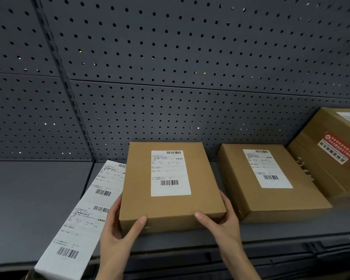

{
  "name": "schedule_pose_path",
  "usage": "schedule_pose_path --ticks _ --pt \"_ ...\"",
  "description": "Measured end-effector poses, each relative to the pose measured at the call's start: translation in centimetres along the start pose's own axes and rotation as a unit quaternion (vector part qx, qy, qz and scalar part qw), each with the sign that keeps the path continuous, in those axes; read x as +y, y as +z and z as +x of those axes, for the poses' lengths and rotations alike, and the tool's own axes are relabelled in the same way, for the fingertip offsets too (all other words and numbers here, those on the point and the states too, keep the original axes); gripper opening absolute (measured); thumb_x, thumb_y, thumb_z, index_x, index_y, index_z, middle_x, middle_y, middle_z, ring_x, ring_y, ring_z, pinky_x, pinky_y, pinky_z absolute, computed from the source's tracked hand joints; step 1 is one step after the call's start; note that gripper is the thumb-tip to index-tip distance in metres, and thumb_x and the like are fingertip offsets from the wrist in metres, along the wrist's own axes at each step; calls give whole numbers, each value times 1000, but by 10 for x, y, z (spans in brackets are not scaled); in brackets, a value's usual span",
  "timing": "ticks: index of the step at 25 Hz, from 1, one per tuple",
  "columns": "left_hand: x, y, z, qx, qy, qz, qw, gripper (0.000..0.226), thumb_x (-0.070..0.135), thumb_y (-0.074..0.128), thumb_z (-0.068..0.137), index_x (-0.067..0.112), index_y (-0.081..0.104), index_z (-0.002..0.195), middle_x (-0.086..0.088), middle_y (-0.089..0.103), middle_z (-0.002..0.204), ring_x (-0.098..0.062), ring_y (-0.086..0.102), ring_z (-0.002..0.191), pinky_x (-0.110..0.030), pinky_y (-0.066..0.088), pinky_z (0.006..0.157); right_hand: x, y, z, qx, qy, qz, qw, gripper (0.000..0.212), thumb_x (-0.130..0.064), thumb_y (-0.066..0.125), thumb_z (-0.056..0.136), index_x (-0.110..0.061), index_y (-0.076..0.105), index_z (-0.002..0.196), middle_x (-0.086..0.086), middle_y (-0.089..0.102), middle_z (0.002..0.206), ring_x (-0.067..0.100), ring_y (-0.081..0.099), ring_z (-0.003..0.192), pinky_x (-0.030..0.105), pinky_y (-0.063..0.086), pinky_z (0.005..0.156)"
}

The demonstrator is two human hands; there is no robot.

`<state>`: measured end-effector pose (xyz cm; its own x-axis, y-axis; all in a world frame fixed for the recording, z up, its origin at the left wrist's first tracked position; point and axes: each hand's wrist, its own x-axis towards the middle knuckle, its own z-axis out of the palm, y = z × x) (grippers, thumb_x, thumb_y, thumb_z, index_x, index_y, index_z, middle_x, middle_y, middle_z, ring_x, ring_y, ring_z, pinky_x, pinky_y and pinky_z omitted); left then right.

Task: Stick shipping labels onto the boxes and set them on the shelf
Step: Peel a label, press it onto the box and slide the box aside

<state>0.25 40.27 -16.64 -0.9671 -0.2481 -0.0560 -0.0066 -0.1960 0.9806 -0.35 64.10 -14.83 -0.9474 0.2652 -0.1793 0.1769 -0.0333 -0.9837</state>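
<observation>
Grey shelf (pixel 38 199) bears the labelled box (pixel 170 205), gripped at its near corners by left hand (pixel 117 235) and right hand (pixel 222 221); slide it squarely back.

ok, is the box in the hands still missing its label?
No: the held box already carries a white shipping label on its top face, with both hands gripping its near corners.

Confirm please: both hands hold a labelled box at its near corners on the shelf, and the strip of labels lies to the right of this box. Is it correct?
Not quite. The head view shows the strip of labels to the left of the box, not the right. The rest holds: left hand and right hand grip its near corners on the shelf.
</observation>
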Motion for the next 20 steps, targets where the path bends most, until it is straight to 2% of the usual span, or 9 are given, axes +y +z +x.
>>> schedule_pose_path --ticks 2,4,6,8,9,11,13,17,20 --pt "14 -2 0 1 11 -6 1000 77 16 82 62 32 57 133 13 68 129 -7 60 124 -19 49 99 -13 2 -6 3 -15 9 1000 90 -37 101 49 -50 53 124 -19 68 117 -8 63 105 18 52 86" --pt "29 -1 2 -3 26 -12 1000 76 19 88 62 33 58 130 11 69 128 -9 61 123 -21 52 97 -28 1 -11 13 -41 11 999 94 -45 100 41 -52 54 123 -27 68 114 -6 62 108 22 51 91" --pt "42 5 2 -17 43 -8 999 77 33 94 63 37 57 131 12 66 131 -12 60 125 -33 52 102 -43 -3 -14 26 -57 20 998 97 -47 97 36 -50 54 124 -30 67 115 -8 62 109 22 51 92" --pt "52 16 0 -33 54 1 998 83 41 87 56 40 55 133 11 62 135 -17 58 128 -50 48 105 -53 -14 -15 35 -70 31 996 106 -50 99 33 -42 55 130 -25 69 119 -4 64 111 24 52 94" --pt "55 24 -2 -39 59 4 998 85 43 86 56 40 53 134 11 61 137 -19 57 129 -54 46 105 -57 -21 -14 37 -73 34 996 112 -51 100 32 -37 55 134 -21 70 121 -1 64 114 25 53 94" --pt "59 41 -6 -47 66 11 997 86 46 85 57 40 52 136 14 60 137 -14 56 129 -51 44 108 -64 -38 -12 41 -64 40 996 115 -47 101 35 -31 54 138 -16 71 121 1 65 112 22 55 89" --pt "60 67 -13 -47 69 24 996 86 49 84 57 41 52 135 19 62 134 -6 57 125 -45 44 109 -73 -63 -6 38 -58 44 997 104 -40 96 39 -33 54 134 -15 69 121 1 65 108 18 55 82" --pt "51 140 -32 -31 71 33 996 80 53 83 54 46 53 128 29 64 124 6 60 116 -34 48 100 -83 -134 18 25 -51 40 998 92 -41 93 40 -42 53 122 -14 66 120 5 61 111 22 49 85" --pt "41 194 -45 -19 80 32 996 79 53 84 55 44 56 128 23 66 125 1 61 116 -33 50 97 -84 -188 40 27 -56 34 997 101 -43 94 40 -34 55 132 -10 68 121 9 63 114 30 52 94"
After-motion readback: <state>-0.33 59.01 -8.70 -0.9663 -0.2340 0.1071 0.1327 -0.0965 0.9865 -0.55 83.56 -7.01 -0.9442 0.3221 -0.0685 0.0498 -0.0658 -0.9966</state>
